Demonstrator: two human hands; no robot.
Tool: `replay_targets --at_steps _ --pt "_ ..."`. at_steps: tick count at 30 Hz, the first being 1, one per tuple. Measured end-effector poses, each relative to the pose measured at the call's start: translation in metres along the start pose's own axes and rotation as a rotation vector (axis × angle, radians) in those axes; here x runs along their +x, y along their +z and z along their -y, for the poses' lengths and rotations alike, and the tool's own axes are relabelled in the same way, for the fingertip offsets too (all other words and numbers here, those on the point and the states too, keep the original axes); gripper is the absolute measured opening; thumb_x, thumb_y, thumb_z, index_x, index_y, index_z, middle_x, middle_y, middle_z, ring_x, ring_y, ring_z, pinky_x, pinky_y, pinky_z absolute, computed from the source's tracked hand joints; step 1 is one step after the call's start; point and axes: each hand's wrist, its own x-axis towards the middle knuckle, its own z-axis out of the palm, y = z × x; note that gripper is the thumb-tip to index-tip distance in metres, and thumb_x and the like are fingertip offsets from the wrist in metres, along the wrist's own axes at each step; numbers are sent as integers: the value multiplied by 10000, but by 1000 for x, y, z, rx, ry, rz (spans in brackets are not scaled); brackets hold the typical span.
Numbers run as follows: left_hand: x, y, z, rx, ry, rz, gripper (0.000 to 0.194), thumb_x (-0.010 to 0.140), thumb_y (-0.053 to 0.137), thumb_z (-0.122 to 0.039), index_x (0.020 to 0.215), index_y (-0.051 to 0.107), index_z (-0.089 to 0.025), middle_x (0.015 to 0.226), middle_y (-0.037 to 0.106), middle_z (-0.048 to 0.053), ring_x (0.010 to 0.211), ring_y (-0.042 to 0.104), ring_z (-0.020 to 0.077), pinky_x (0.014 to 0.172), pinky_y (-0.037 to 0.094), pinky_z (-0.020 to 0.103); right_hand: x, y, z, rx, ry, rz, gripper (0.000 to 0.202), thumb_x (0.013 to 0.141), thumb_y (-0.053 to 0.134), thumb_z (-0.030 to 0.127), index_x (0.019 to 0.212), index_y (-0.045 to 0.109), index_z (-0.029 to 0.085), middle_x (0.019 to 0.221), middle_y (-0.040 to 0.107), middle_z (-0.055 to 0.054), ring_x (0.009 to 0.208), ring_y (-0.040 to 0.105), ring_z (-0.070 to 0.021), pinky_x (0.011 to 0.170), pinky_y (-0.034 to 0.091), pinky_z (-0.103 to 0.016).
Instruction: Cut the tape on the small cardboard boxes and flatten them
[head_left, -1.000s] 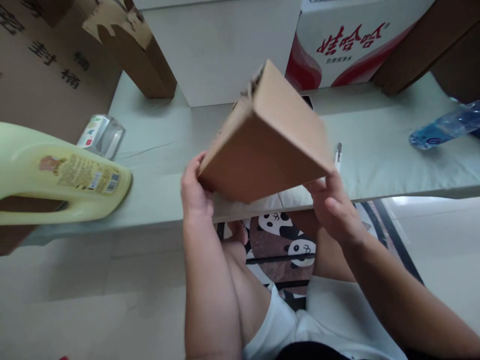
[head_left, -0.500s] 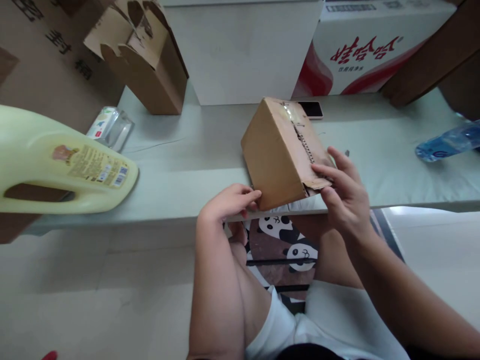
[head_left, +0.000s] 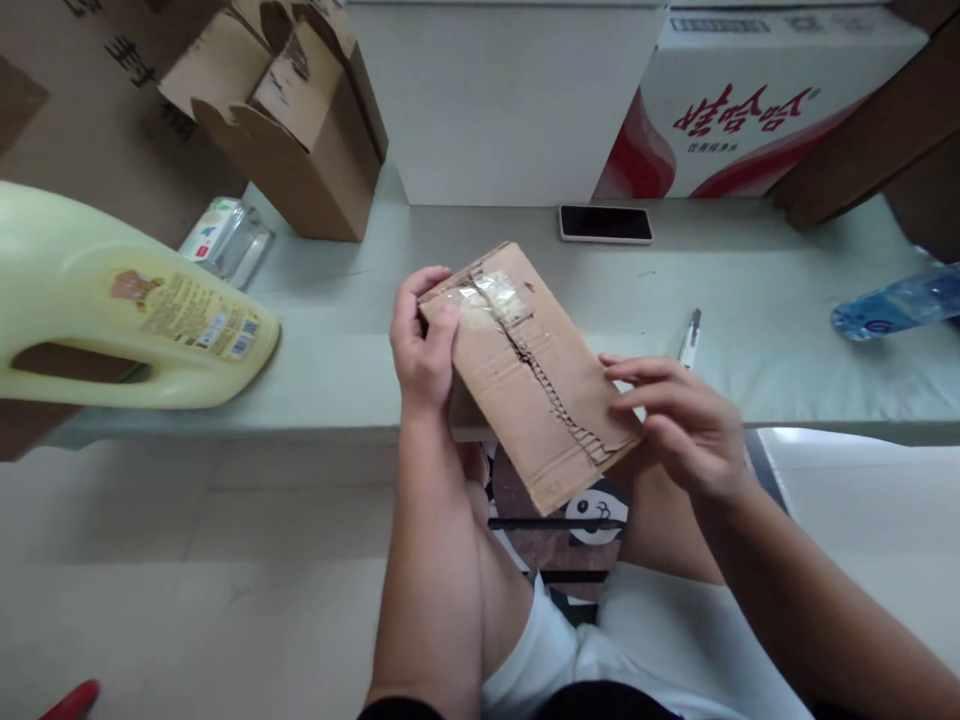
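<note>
A small brown cardboard box [head_left: 559,350] is tilted over the table's front edge, its taped face turned up toward me. Along that face runs a torn seam, and clear tape covers its far left end. My left hand [head_left: 426,340] is closed around the far left corner, thumb on top and fingers behind. At the right edge, my right hand [head_left: 679,420] has its fingers apart, the tips at or very near the cardboard; whether they press on it is unclear. Just beyond the right hand lies a utility knife [head_left: 690,338], partly hidden by the fingers.
On the pale green tablecloth [head_left: 337,350] a phone [head_left: 606,225] lies behind the box. To the left are a yellow jug [head_left: 187,320], a clear container [head_left: 229,245] and an open carton [head_left: 330,170]. Larger white boxes [head_left: 502,100] line the back; a water bottle [head_left: 892,305] lies right.
The box has turned and tipped, so its taped face now points up. My left hand went from its lower left corner to gripping the far left corner. The phone and knife are more exposed.
</note>
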Motion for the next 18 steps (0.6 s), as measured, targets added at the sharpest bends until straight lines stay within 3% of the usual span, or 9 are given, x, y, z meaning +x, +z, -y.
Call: replay_targets --at_steps 2,4,6,9,12,14,16,18 --pt "-1 3 -1 5 -64 30 320 886 596 -458 1148 584 -275 1190 665 76 1111 644 225 968 518 390 -10 -13 -18 -207 172 -142 167 896 579 291 964 727 253 1029 706 -73 992 688 -232 867 582 -435" --pt "-2 6 -2 20 -104 34 288 889 602 -418 1146 591 -288 1173 671 67 1090 644 215 937 523 370 -22 -27 -41 -520 355 -209 246 866 607 351 1055 720 240 947 669 -76 818 654 -209 750 563 -408" --pt "-2 9 -3 25 -112 31 238 899 588 -382 1120 613 -296 1152 682 53 1066 645 211 913 523 364 -37 -41 -63 -758 485 -131 400 842 620 441 1166 701 220 875 619 -66 679 582 -179 659 523 -380" --pt "-1 13 -6 16 -106 29 139 899 563 -316 991 660 -278 1066 704 35 1016 648 211 892 514 367 -53 -57 -83 -911 562 56 477 826 608 535 1156 708 206 779 577 -48 594 504 -164 573 446 -332" --pt "-1 15 -9 3 -129 15 118 882 559 -272 920 671 -265 992 706 25 923 646 197 830 508 352 -57 -64 -82 -904 658 94 345 801 603 468 976 717 194 724 587 -50 582 499 -182 569 415 -345" --pt "-2 15 -11 -7 -136 17 112 885 568 -292 926 668 -266 980 702 25 885 638 190 803 505 346 -53 -65 -74 -817 704 45 259 803 588 419 892 691 199 640 564 -29 555 505 -190 570 420 -360" --pt "-3 15 -13 -10 -128 35 125 899 580 -356 929 663 -267 975 699 31 891 636 192 811 505 349 -47 -62 -62 -649 650 -84 223 811 617 420 909 667 225 624 567 -20 536 527 -193 549 425 -359" --pt "-3 14 -14 -9 -125 52 143 886 618 -401 920 657 -267 979 695 35 921 638 197 835 507 351 -43 -55 -47 -457 485 -195 266 845 642 412 1078 630 283 737 627 -43 581 579 -212 550 439 -370"
